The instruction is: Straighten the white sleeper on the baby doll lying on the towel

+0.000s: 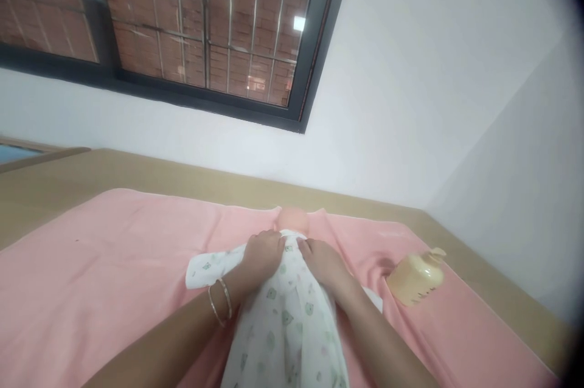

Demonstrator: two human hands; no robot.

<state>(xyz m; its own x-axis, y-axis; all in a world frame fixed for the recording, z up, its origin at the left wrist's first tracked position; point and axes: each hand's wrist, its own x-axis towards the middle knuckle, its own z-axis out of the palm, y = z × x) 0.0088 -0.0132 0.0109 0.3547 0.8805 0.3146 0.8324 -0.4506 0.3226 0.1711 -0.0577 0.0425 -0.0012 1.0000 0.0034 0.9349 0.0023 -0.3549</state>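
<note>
The white printed garment (287, 321) lies lengthwise on the pink blanket (137, 242), with a rounded pink form, seemingly a doll's head (292, 219), just past its collar end. The left hand (262, 257) rests on the garment's left shoulder and the right hand (326, 263) on its right, both thumbs near the collar. The hands are apart from each other, with the collar between them; I cannot tell whether the fingers clamp the cloth or simply lie over it.

Settling the cloth here probably goes best with light, even pressure from both sides, keeping the collar centred and loose at the neck, and drawing folds outward rather than tugging upward. The left sleeve (207, 269) lies spread out from the garment, while the right sleeve (373, 301) is partly hidden by the forearm, so how evenly they lie is hard to judge.

To the right of the garment, well clear of the right hand, is a yellow bottle (416, 280) with a spout-like top; its walls hide any contents.
</note>
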